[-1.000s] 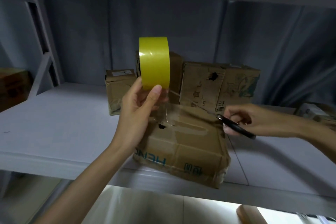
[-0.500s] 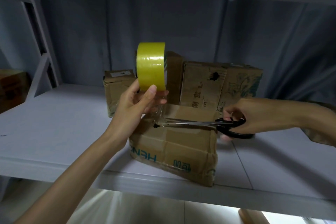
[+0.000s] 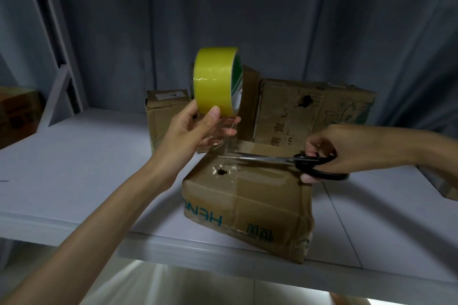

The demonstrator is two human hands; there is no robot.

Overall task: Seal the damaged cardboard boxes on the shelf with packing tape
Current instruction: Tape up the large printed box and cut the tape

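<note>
- Head view: a dented brown cardboard box (image 3: 247, 195) sits at the front edge of the grey shelf (image 3: 74, 171), its top bearing a dark puncture under glossy clear tape.
- A yellow tape roll (image 3: 215, 80), smooth and round, is gripped from below by the left hand (image 3: 190, 131), a transparent strip running down to the box.
- Black-handled scissors (image 3: 285, 160) are held in the right hand (image 3: 347, 151), fingers through the loops, steel blades lying level across the strip.
- Half a second ago the blades reached the same spot; the roll now tilts further.
- Three more worn boxes (image 3: 314, 109) stand behind.
</note>
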